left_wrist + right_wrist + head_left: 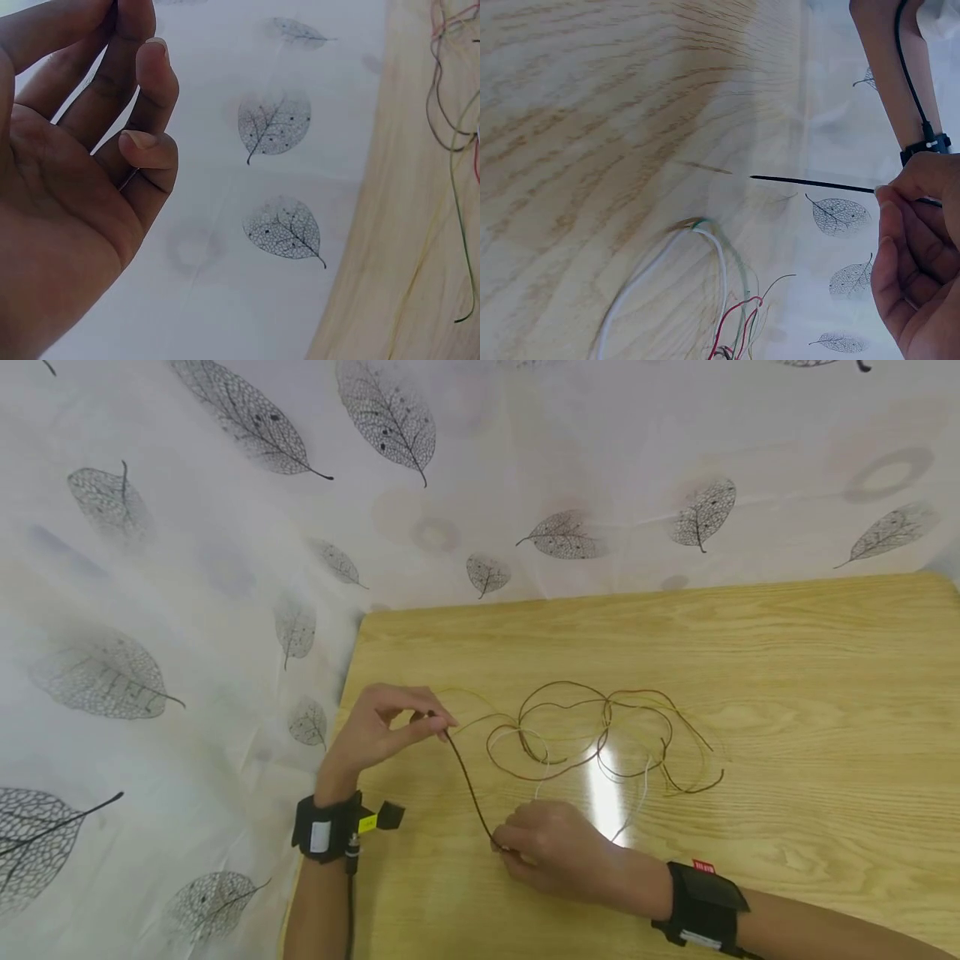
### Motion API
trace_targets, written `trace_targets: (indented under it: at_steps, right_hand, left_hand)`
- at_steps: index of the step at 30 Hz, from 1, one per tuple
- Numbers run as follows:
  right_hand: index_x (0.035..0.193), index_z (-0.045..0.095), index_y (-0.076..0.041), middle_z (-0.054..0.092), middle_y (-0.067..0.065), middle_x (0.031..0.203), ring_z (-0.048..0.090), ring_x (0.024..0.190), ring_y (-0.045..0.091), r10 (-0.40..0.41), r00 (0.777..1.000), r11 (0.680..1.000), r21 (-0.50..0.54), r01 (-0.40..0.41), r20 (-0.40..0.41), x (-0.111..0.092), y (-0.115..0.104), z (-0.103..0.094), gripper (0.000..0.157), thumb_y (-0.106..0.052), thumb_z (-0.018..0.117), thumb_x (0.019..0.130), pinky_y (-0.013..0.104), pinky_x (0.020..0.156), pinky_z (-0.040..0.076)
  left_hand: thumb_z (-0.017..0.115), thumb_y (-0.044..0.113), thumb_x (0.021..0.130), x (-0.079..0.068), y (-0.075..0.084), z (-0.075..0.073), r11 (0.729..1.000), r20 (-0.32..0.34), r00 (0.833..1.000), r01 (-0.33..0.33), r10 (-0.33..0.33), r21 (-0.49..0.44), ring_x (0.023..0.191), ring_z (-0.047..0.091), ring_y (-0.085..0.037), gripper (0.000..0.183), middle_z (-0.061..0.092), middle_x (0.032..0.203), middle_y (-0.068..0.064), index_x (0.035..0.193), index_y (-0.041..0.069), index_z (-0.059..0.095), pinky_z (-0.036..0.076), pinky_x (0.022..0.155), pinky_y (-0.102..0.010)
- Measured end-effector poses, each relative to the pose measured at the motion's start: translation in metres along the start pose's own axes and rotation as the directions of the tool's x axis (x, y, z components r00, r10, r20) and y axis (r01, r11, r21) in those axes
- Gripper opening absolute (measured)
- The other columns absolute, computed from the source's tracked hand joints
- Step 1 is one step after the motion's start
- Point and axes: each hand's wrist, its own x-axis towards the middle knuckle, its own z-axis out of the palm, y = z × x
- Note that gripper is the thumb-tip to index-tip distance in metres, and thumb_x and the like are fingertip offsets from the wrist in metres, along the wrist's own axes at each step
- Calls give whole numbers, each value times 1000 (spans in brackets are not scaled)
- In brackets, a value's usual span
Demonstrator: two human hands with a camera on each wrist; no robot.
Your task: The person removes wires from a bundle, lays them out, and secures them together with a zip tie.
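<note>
A thin dark cord (471,789) runs at a slant between the two hands over the table. My left hand (390,727) pinches its upper end between thumb and fingertips. In the left wrist view, the left hand (82,157) has its other fingers loosely bent. Lower and nearer the front, my right hand (558,852) pinches the cord's lower part. From the right hand (922,255), in the right wrist view, a straight length of the dark cord (810,182) sticks out past the fingertips.
Loose loops of thin brown, red, yellow and white cords (551,772) lie tangled on the wooden table (810,693), beyond the right hand. A green strand (463,262) shows in the left wrist view. Leaf-printed sheeting (247,527) borders the table's back and left.
</note>
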Motion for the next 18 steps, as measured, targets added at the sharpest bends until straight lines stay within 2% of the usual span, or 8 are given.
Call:
trace_targets:
  at_steps: [3,7,11,13,15,18]
  right_hand:
    - [75,69,-15,59,-10,63,51,53,1,35,999,999,37,-35,1,-1,0,4,15,-3,74,68,16,46,46]
    - [78,73,-13,62,-9,67,54,57,-2,106,994,985,131,-109,24,-1,4,6,8,-5,76,78,12,50,48]
    - [84,75,-13,71,-8,77,65,69,-2,181,980,944,263,-198,87,1,15,0,4,-10,77,83,10,61,54]
    - [88,76,-13,75,-7,84,68,75,-2,201,973,918,323,-228,117,2,22,-6,6,-10,77,83,11,65,55]
    - [88,76,-16,76,-9,86,68,78,-3,205,970,910,341,-237,127,5,28,-14,7,-11,77,83,12,66,56]
    - [87,77,-19,75,-11,87,67,80,-4,149,981,923,339,-184,127,9,34,-25,7,-13,76,84,14,68,56]
  left_hand:
    - [65,-9,88,-1,0,0,1000,-5,1000,-4,4,-9,66,59,-15,15,73,79,-7,94,-1,77,40,52,-31]
    - [66,-8,88,-3,-1,-1,999,-30,999,-24,23,-37,69,63,-18,14,73,80,-9,95,-1,76,41,53,-27]
    - [66,-1,91,-3,0,-2,997,-71,997,-36,31,-69,70,66,-21,9,73,80,-11,93,-5,75,46,58,-26]
    - [65,2,93,-3,-1,-3,996,-105,994,-34,26,-78,71,67,-22,13,73,80,-13,92,-8,73,51,64,-28]
    - [64,4,94,-3,-1,-4,996,-143,990,-26,14,-84,72,67,-22,17,72,81,-14,91,-11,71,55,70,-31]
    - [61,1,95,-4,-2,-4,995,-187,982,-12,-6,-97,74,67,-23,18,72,83,-16,92,-14,69,57,73,-32]
